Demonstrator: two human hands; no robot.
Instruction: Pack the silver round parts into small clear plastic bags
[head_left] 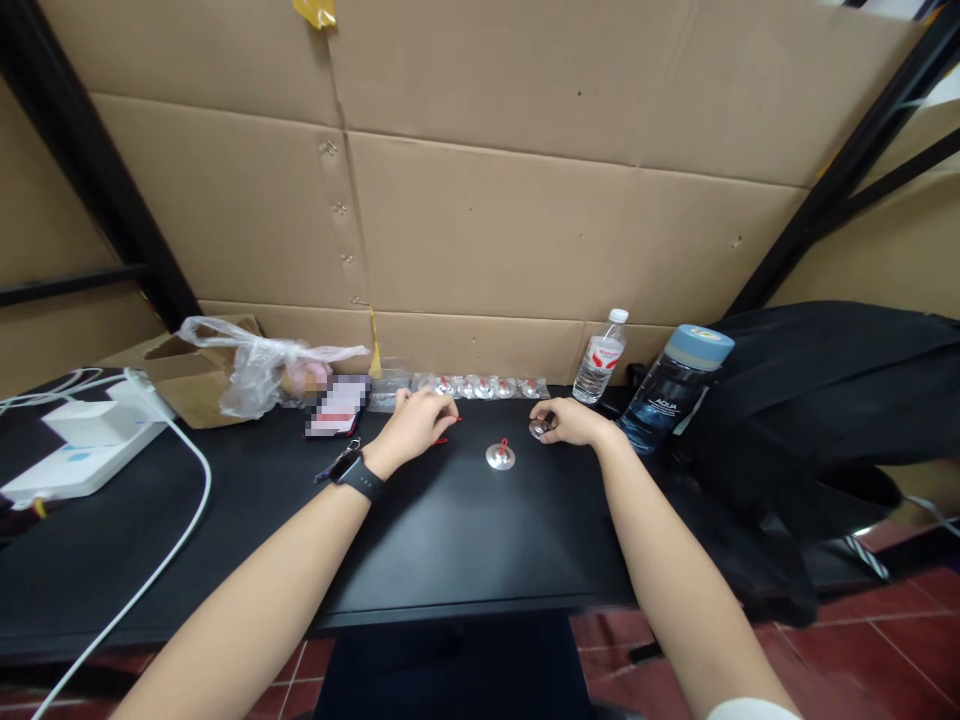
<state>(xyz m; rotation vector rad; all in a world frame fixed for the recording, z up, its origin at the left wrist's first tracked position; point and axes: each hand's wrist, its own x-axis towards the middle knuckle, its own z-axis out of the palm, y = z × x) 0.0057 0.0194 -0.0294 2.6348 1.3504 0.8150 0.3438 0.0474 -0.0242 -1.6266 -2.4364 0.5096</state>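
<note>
Shiny metal disc [500, 457], matt black table [450, 530], clear plastic bottle [600, 358]

A makeshift packing or assembly station in a storeroom or small workshop: a black counter [450, 530] backed by flattened cardboard sheets [525, 200] fixed to black metal racking [832, 200], red floor tiles [885, 650] below, water bottles [600, 358] at the back edge.

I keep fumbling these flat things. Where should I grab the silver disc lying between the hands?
Pinch the red loop at its far edge, coming from above; the silver disc lies flat on the black table, so its rim likely offers little purchase.
</note>
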